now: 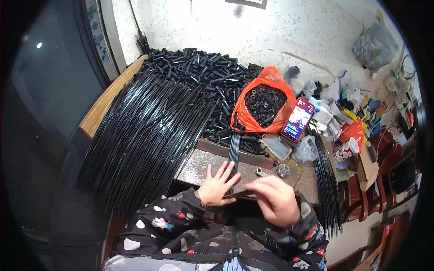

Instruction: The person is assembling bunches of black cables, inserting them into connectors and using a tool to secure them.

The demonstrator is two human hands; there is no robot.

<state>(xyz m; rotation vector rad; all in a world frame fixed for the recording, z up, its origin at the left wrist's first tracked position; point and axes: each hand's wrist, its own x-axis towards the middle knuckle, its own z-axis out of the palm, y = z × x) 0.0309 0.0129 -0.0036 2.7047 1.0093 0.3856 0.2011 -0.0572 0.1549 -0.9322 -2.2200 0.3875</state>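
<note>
The narrow bundle of slim, glossy black rods point(234, 152) runs toward you from beside the open orange plastic bag point(273, 77), your left hand point(218, 185) laid over its near part with fingers spread; a light, flat press should hold the rods side by side. Your right hand point(278, 201), nearer you than the bag, is curled, but blur means I cannot tell whether its grip pinches anything, so align the rod ends gently.

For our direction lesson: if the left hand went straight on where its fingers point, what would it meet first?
Past the thin black rods it appears to rest on, the left hand would probably first meet the low strip edging the black parts, though depth is unclear.
</note>
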